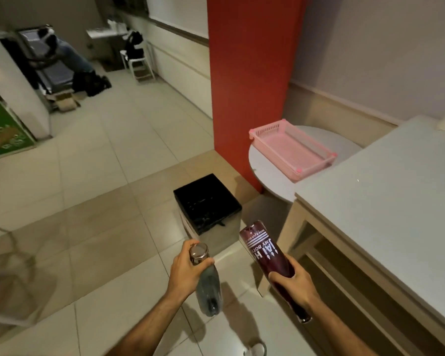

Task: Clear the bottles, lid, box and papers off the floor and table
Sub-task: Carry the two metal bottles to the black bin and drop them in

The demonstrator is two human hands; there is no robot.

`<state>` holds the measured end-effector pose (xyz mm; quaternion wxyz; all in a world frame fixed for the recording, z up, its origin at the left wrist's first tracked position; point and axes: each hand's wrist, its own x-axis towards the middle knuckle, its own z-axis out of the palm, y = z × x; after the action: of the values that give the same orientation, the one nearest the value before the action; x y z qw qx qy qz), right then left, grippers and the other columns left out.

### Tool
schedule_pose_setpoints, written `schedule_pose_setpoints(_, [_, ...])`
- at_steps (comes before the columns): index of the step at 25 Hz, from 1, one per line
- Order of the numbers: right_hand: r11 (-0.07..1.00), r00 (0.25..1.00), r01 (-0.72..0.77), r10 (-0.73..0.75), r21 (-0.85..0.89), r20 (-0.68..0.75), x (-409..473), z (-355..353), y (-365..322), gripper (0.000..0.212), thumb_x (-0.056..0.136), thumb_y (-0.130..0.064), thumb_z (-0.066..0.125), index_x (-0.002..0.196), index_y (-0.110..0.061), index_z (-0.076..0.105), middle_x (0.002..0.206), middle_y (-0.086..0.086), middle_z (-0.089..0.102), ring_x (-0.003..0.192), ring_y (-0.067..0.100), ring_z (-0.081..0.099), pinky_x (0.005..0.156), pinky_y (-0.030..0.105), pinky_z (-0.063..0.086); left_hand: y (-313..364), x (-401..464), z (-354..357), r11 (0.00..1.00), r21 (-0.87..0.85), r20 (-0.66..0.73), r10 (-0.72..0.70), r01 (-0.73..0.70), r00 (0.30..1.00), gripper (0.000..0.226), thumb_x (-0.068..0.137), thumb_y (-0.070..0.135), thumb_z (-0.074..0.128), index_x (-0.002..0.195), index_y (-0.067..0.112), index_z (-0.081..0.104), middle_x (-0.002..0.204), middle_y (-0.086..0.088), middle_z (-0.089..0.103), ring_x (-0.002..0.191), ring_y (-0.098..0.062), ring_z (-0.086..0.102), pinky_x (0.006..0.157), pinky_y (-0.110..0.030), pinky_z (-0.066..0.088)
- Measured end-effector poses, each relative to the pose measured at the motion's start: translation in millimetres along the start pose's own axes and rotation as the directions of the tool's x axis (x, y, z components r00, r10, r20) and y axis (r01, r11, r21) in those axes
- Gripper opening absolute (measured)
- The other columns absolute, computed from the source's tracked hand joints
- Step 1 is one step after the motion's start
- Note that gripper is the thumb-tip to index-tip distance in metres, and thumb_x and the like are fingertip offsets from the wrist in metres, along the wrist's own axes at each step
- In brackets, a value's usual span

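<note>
Mid-task: left hand [184,269] grips grey bottle [209,286], right hand [294,283] grips maroon bottle [267,255], lower centre; neither stowed yet.

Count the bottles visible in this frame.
2. A grey bottle in the left hand, a maroon bottle in the right hand. Others may be out of view.

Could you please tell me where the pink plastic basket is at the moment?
The pink plastic basket sits in the head view right of centre, on the round white table, beside the red pillar.
</note>
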<state>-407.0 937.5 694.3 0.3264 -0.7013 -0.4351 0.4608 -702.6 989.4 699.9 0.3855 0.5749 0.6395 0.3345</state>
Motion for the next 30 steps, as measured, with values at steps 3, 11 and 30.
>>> schedule_pose_setpoints(3, [0.998, 0.995, 0.063, -0.061, -0.021, 0.082, 53.2, -7.1, -29.0, 0.063, 0.078, -0.022, 0.082, 0.127, -0.043, 0.049, 0.111, -0.014, 0.064, 0.085, 0.005, 0.067, 0.056, 0.009, 0.05, 11.4, 40.8, -0.8, 0.999, -0.039, -0.041, 0.013, -0.015, 0.999, 0.046, 0.078, 0.027, 0.083, 0.114, 0.032, 0.055, 0.103, 0.019, 0.065, 0.095, 0.01, 0.059, 0.078, -0.019, 0.048])
schedule_pose_setpoints(11, [0.996, 0.976, 0.065, -0.05, -0.064, 0.214, 156.8, 10.0, -65.0, 0.075, 0.08, -0.043, 0.078, 0.145, -0.035, 0.042, 0.119, -0.014, 0.058, 0.1, 0.01, 0.063, 0.074, 0.022, 0.053, 22.1, 111.8, -2.7, 0.994, -0.1, -0.078, -0.043, 0.035, 0.996, 0.056, 0.084, 0.019, 0.079, 0.127, 0.04, 0.049, 0.112, 0.027, 0.06, 0.1, 0.012, 0.06, 0.08, -0.009, 0.047])
schedule_pose_setpoints(30, [0.942, 0.902, -0.336, 0.318, 0.013, 0.291, 377.9, 139.2, -142.0, 0.063, 0.087, -0.013, 0.07, 0.138, -0.029, 0.037, 0.104, 0.012, 0.067, 0.067, 0.024, 0.073, 0.06, 0.034, 0.06, -47.4, 410.8, -78.9, 1.0, 0.013, 0.034, -0.029, 0.028, 0.999, 0.05, 0.085, 0.022, 0.077, 0.126, 0.033, 0.05, 0.11, 0.026, 0.059, 0.101, 0.008, 0.058, 0.091, -0.025, 0.053])
